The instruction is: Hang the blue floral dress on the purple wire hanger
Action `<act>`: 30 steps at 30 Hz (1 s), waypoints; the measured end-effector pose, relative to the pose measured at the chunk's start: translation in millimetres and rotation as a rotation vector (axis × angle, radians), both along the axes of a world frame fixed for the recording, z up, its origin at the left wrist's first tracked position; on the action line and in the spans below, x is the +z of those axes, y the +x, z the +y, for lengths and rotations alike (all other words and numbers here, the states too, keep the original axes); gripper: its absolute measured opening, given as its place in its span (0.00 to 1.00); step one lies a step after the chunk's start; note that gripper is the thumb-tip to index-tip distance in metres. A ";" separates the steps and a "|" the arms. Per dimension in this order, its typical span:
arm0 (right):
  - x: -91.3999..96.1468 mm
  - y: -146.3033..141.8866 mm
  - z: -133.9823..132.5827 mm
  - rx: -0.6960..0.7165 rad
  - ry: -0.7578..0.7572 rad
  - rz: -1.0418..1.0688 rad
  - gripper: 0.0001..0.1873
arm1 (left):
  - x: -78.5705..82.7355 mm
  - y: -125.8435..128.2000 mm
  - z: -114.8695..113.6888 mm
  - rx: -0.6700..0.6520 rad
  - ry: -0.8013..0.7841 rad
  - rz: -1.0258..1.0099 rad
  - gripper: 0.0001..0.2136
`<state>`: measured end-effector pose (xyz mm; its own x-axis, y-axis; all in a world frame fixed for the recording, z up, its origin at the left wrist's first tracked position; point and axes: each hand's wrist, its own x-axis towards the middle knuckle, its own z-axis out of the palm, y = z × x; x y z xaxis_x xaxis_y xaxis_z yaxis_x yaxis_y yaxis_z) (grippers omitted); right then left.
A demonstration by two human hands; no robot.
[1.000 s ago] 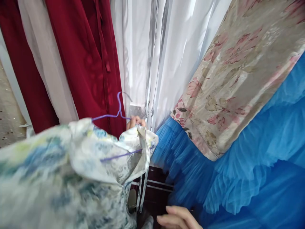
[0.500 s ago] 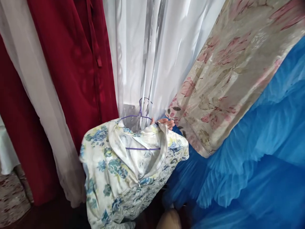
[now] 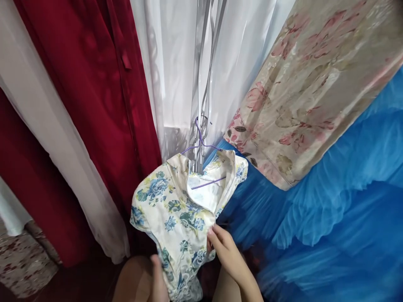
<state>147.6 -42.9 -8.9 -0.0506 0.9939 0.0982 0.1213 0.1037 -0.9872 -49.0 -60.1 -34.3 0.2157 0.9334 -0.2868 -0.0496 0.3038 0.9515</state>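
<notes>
head view: floral dress [image 3: 176,209] in both hands [image 3: 159,280] [image 3: 227,253]

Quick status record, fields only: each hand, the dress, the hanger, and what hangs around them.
left hand: grips the dress at its lower left
right hand: fingers pinch the dress's lower right edge
hanger: purple wire, inside the neckline; hook up against silver strips, cannot tell if it is hooked on
to the left: red gown, white sheer
to the right: blue tulle, pink-flowered fabric
</notes>
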 end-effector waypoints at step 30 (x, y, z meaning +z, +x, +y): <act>7.8 15.9 -61.6 -0.095 0.180 0.004 0.07 | 65.0 54.3 0.1 -0.150 1.500 0.459 0.17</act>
<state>163.5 -104.4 -1.1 0.0429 0.9604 0.2751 0.1350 0.2673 -0.9541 5.3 -59.9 30.7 0.4866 0.3956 0.7789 0.2595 -0.9168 0.3035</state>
